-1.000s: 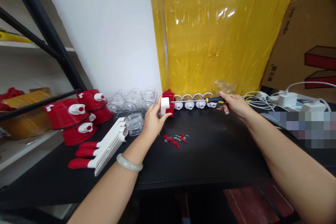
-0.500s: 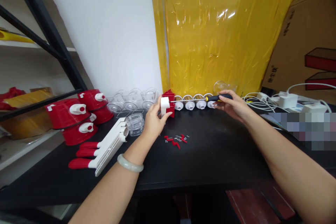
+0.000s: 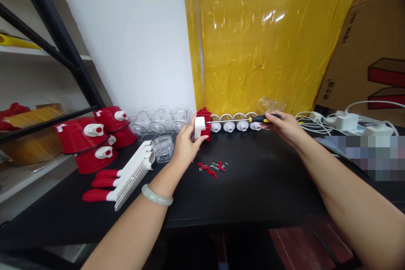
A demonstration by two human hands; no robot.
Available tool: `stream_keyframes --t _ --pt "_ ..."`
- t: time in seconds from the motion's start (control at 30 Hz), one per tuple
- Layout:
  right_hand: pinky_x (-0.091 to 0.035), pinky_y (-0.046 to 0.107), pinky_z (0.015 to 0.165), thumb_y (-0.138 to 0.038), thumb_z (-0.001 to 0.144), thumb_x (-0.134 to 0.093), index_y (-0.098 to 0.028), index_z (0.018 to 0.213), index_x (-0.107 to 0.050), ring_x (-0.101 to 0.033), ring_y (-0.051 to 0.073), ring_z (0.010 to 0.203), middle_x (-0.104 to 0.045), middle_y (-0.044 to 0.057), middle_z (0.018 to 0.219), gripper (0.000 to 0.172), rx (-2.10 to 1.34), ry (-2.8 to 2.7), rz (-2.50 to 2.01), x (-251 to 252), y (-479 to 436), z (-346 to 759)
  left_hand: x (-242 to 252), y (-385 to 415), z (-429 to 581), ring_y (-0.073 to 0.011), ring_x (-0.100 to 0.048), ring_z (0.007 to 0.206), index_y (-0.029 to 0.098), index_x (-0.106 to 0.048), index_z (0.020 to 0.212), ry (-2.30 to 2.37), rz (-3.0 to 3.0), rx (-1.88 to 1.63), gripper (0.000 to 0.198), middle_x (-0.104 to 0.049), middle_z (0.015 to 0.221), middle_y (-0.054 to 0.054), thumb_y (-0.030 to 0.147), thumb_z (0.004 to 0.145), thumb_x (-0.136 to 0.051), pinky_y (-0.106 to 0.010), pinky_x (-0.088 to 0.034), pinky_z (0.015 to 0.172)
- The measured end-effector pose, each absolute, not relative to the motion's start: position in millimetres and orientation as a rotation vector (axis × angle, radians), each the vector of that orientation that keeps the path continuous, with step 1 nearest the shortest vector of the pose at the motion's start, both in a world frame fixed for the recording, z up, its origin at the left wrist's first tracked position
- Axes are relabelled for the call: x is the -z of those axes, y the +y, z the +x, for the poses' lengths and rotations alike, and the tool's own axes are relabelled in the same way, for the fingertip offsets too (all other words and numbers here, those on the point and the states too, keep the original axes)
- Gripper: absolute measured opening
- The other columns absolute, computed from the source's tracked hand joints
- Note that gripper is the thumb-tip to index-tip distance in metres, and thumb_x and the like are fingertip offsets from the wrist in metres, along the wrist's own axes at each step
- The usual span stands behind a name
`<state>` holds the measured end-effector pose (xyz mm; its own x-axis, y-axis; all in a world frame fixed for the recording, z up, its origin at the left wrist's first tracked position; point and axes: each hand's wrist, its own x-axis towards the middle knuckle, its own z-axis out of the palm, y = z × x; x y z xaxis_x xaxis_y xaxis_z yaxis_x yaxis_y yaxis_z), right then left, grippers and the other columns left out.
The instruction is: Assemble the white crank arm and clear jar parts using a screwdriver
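My left hand (image 3: 186,141) is closed around a red and white plastic part (image 3: 200,128), its white face turned to the right. In my right hand (image 3: 282,128) is a screwdriver (image 3: 260,119) with a black and yellow handle, held level by the fingers. Its long shaft reaches left, and the tip meets the white face; a screw there is too small to make out. Below on the black table lie small red plastic pieces (image 3: 211,172) among several loose screws (image 3: 215,166).
Red housings with white knobs (image 3: 90,130) are stacked at the left. Beside them lie white arms with red handles (image 3: 134,177) and clear cups (image 3: 157,125). White-ended metal cylinders (image 3: 229,125) line the back. Chargers and cables (image 3: 346,121) sit at the right.
The screwdriver tip stays at the white face. My right hand has shifted slightly right and its fingers have turned a little on the handle. My left hand keeps its hold.
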<state>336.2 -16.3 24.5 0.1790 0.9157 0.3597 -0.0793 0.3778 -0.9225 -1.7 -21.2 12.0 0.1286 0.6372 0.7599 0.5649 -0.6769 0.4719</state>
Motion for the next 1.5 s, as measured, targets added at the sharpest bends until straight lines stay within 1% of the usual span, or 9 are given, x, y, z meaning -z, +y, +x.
stream_keyframes --t 0.2,0.4,0.63,0.8,0.97,1.07,1.2,1.3,1.5 --pt "-0.061 0.028 0.058 -0.055 0.063 -0.083 -0.019 0.076 -0.069 -0.068 0.017 0.055 -0.071 0.005 0.068 0.041 -0.858 -1.229 -1.018 -21.2 -11.2 341.0 -11.0 -19.7 -2.7 -0.0214 -0.062 0.091 0.029 -0.041 0.148 1.224 2.333 -1.606 0.077 -0.063 0.106 -0.007 0.025 0.08 -0.076 -0.032 -0.06 0.071" --pt "-0.058 0.03 0.048 -0.062 0.061 -0.081 -0.02 0.068 -0.066 -0.064 0.018 0.047 -0.065 0.004 0.055 0.045 -0.859 -1.222 -1.072 -21.8 -11.5 340.0 -11.3 -20.4 -2.8 -0.0208 -0.062 0.09 0.031 -0.04 0.148 1.232 2.341 -1.582 0.078 -0.062 0.103 -0.006 0.024 0.08 -0.076 -0.031 -0.06 0.07" --pt "-0.053 0.028 0.041 -0.064 0.062 -0.079 -0.021 0.063 -0.063 -0.059 0.016 0.042 -0.062 0.003 0.051 0.046 -0.879 -1.244 -1.102 -21.5 -11.7 341.5 -10.8 -20.9 -2.8 -0.0203 -0.062 0.089 0.03 -0.04 0.148 1.229 2.344 -1.568 0.078 -0.061 0.103 -0.006 0.023 0.08 -0.076 -0.03 -0.059 0.069" --pt "-0.052 0.028 0.043 -0.065 0.064 -0.077 -0.021 0.06 -0.06 -0.053 0.013 0.038 -0.056 0.001 0.045 0.047 -0.935 -1.231 -1.147 -19.5 -9.4 344.5 -10.5 -20.4 -3.4 -0.0203 -0.062 0.089 0.03 -0.041 0.148 1.24 2.355 -1.561 0.077 -0.062 0.106 -0.007 0.025 0.08 -0.076 -0.03 -0.059 0.07" --pt "-0.057 0.03 0.057 -0.066 0.07 -0.072 -0.022 0.06 -0.056 -0.042 0.009 0.032 -0.047 -0.004 0.038 0.048 -0.886 -1.242 -1.166 -20.5 -12.1 340.0 -9.7 -21.0 -2.0 -0.0204 -0.062 0.089 0.028 -0.042 0.147 1.265 2.348 -1.546 0.076 -0.062 0.103 -0.006 0.024 0.08 -0.076 -0.03 -0.058 0.071" --pt "-0.056 0.029 0.055 -0.065 0.069 -0.073 -0.022 0.069 -0.055 -0.051 0.011 0.038 -0.054 -0.003 0.045 0.046 -0.87 -1.2 -1.141 -22.0 -14.3 332.9 -9.9 -21.7 -0.3 -0.0217 -0.063 0.095 0.025 -0.041 0.149 1.236 2.284 -1.575 0.074 -0.063 0.112 -0.009 0.025 0.082 -0.073 -0.03 -0.059 0.072" --pt "-0.058 0.029 0.059 -0.051 0.052 -0.089 -0.025 0.09 -0.054 -0.069 0.017 0.062 -0.069 -0.003 0.074 0.058 -0.994 -1.106 -0.99 -22.9 -16.8 324.1 -11.7 -21.6 0.5 -0.0238 -0.063 0.103 0.021 -0.039 0.15 1.217 2.25 -1.659 0.073 -0.062 0.123 -0.013 0.026 0.084 -0.07 -0.033 -0.058 0.081" --pt "-0.059 0.028 0.064 -0.043 0.047 -0.092 -0.025 0.092 -0.055 -0.07 0.015 0.065 -0.068 -0.004 0.074 0.062 -1.012 -1.129 -0.909 -22.5 -18.3 322.3 -12.3 -20.8 -0.2 -0.0239 -0.063 0.103 0.02 -0.037 0.15 1.21 2.244 -1.674 0.074 -0.061 0.127 -0.014 0.026 0.083 -0.07 -0.034 -0.058 0.081" --pt "-0.058 0.027 0.068 -0.049 0.052 -0.089 -0.021 0.087 -0.061 -0.068 0.015 0.062 -0.07 0.0 0.069 0.053 -0.914 -1.197 -0.924 -20.4 -17.2 329.7 -10.2 -18.1 -2.5 -0.0247 -0.063 0.106 0.02 -0.037 0.151 1.185 2.237 -1.67 0.075 -0.06 0.129 -0.015 0.027 0.084 -0.07 -0.034 -0.057 0.084"
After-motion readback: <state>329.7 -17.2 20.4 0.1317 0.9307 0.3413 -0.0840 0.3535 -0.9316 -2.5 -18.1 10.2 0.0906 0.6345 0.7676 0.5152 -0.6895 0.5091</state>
